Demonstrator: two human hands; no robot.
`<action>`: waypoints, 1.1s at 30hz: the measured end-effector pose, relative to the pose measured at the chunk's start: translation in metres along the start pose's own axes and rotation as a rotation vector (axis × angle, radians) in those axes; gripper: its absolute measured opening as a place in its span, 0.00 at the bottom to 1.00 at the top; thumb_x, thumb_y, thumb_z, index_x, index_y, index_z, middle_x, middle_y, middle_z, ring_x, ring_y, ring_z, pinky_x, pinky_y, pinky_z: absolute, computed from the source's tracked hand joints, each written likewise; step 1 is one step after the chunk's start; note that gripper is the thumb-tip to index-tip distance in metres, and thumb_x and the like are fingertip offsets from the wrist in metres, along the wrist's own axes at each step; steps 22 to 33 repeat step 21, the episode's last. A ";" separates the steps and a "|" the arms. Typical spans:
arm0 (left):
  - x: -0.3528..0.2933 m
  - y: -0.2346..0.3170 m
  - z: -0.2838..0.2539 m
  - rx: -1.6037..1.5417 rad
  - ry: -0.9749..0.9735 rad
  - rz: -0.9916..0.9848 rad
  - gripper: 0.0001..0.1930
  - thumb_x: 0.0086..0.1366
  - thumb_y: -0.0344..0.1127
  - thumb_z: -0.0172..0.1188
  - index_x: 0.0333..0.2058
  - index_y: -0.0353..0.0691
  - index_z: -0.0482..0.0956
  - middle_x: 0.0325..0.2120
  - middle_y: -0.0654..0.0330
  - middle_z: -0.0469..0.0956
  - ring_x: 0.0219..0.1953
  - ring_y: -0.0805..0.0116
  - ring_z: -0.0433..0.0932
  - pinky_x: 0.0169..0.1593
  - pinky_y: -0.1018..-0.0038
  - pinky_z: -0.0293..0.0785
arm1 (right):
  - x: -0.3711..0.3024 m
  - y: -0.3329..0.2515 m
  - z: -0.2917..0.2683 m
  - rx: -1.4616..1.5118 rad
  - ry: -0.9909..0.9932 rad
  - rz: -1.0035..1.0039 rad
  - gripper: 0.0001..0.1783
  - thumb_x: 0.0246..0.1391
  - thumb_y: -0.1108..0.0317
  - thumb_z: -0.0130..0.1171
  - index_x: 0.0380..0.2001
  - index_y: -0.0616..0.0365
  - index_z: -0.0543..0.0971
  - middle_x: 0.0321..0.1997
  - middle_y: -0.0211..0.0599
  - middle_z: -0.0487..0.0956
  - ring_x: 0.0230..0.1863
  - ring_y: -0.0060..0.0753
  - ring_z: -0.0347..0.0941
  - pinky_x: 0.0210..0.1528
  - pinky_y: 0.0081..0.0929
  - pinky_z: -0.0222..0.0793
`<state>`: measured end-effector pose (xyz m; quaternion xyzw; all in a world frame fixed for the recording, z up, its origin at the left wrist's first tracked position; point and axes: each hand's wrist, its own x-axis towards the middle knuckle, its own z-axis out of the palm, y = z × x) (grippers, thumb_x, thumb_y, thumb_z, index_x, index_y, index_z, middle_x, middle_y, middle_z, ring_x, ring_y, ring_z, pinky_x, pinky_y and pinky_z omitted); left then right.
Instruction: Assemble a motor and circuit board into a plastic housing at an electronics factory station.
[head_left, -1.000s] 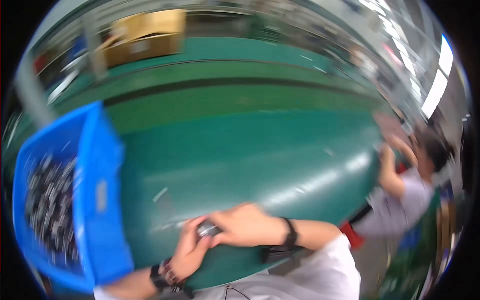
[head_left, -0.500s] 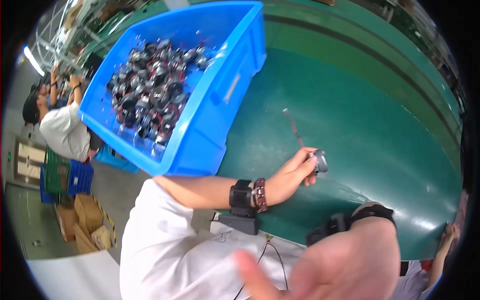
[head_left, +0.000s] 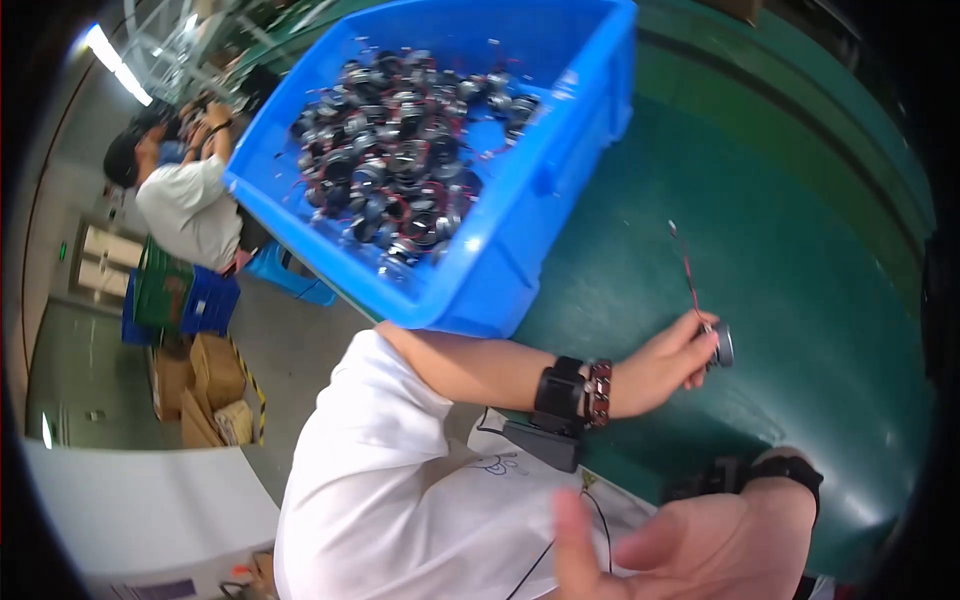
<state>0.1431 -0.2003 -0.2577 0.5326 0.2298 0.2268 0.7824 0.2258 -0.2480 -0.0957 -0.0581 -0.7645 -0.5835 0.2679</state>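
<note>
My left hand (head_left: 668,368) reaches in from the left, with a dark strap and a beaded bracelet on its wrist. Between its thumb and fingers it pinches a small round speaker-like part (head_left: 724,346) with a silver-grey rim. A thin red and black wire (head_left: 688,270) runs up from the part and ends in a small white plug. Close to the camera at the lower right is my right hand (head_left: 690,550), blurred, its thumb and fingers apart and nothing in it. A black strap goes round that wrist.
A large blue bin (head_left: 500,240) at the upper left holds many similar wired round parts (head_left: 400,150). The green tabletop (head_left: 800,250) spreads to the right. A person in a white shirt (head_left: 185,215), stacked crates (head_left: 165,290) and cardboard boxes (head_left: 218,370) are at the far left.
The whole view has shifted, so bin, table and hands sit farther right. My left hand still pinches the round part. My right hand has turned slightly and remains apart from it.
</note>
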 end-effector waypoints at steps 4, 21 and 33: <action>0.009 0.004 0.010 0.022 -0.077 0.022 0.21 0.72 0.46 0.36 0.55 0.37 0.60 0.34 0.64 0.67 0.32 0.79 0.67 0.36 0.80 0.66 | 0.005 -0.009 -0.023 -0.367 -0.171 -0.082 0.09 0.55 0.75 0.52 0.33 0.51 0.81 0.69 0.26 0.54 0.69 0.15 0.46 0.70 0.23 0.42; 0.012 0.017 -0.005 0.117 0.040 -0.055 0.23 0.72 0.49 0.35 0.54 0.36 0.61 0.36 0.62 0.68 0.30 0.75 0.66 0.37 0.77 0.64 | -0.113 -0.052 -0.133 0.307 -0.213 0.414 0.05 0.49 0.69 0.54 0.29 0.54 0.78 0.49 0.33 0.67 0.51 0.26 0.63 0.58 0.22 0.55; 0.012 0.017 -0.005 0.117 0.040 -0.055 0.23 0.72 0.49 0.35 0.54 0.36 0.61 0.36 0.62 0.68 0.30 0.75 0.66 0.37 0.77 0.64 | -0.113 -0.052 -0.133 0.307 -0.213 0.414 0.05 0.49 0.69 0.54 0.29 0.54 0.78 0.49 0.33 0.67 0.51 0.26 0.63 0.58 0.22 0.55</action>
